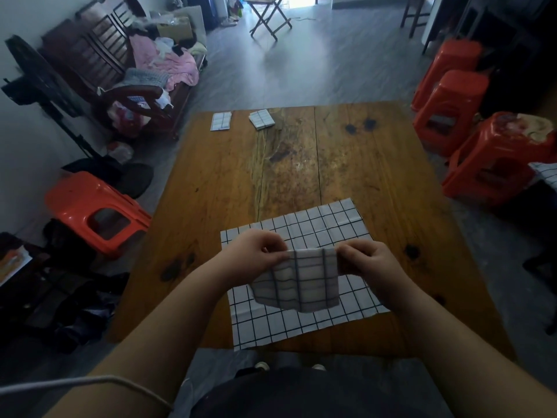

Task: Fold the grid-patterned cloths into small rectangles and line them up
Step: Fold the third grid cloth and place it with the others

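Note:
A small folded grid-patterned cloth point(297, 280) hangs in the air above the near part of the wooden table point(391, 191). My left hand point(253, 254) pinches its upper left corner and my right hand point(366, 263) pinches its upper right corner. Under it a larger white cloth with a black grid point(316, 227) lies spread flat near the front edge. Two small folded grid cloths rest at the far edge, one at the left corner point(221, 121) and one a little to its right point(261, 119).
Orange plastic stools stand beside the table, one on the left point(90, 209) and several on the right point(494, 158). Another grid cloth point(547, 175) shows at the right edge. A wooden bench with piled clothes point(144, 70) and a floor fan point(39, 76) are at the left.

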Available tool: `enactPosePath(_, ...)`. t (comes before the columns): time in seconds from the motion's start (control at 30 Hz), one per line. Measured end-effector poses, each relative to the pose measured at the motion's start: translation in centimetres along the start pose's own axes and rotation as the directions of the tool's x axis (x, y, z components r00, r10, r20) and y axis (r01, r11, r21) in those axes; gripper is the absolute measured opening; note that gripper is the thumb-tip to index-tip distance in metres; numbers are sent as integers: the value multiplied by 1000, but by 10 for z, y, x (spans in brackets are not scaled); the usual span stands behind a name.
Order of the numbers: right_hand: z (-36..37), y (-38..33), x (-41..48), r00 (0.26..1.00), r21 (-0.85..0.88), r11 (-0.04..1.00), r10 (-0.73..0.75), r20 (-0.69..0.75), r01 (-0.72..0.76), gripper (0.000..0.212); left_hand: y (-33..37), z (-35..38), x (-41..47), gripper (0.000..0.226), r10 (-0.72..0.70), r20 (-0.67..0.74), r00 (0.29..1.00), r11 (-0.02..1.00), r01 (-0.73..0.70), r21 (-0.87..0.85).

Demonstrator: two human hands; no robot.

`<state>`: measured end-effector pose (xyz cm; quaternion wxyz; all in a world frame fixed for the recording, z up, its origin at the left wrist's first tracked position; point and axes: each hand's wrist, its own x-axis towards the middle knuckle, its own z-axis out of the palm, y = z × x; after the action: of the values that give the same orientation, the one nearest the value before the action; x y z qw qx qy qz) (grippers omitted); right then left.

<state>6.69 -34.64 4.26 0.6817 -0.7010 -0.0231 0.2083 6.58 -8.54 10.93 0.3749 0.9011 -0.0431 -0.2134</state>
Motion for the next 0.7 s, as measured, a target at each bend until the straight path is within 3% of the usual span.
enactPosePath(0.03,2,4,0,997,172,982,79,14,-80,42,-2,0,-1,9,-27,-15,1000,996,26,-84)
enactPosePath(0.1,9,14,-1,963,490,829,245,117,-270,64,-6,4,-3,12,-104,-22,994,948,93,-303)
enactPosePath(0.13,13,18,-1,943,581,744,281,179,-332,70,-6,7,-5,13,-144,-14,989,914,128,-386)
enactPosePath(0.2,20,25,-2,925,627,681,249,287,-378,75,-7,15,-6,15,-219,-9,976,849,186,-494)
enactPosePath(0.33,30,26,-1,930,579,733,220,296,-358,68,-13,28,-5,16,-318,-68,946,780,220,-586)
enactPosePath(0.5,34,23,2,962,269,926,236,139,-266,37,-21,42,-6,20,-378,-24,926,711,273,-648)
enactPosePath(0.7,37,17,-3,965,103,960,261,-2,-259,34,-21,55,-7,24,-362,67,930,619,293,-729)
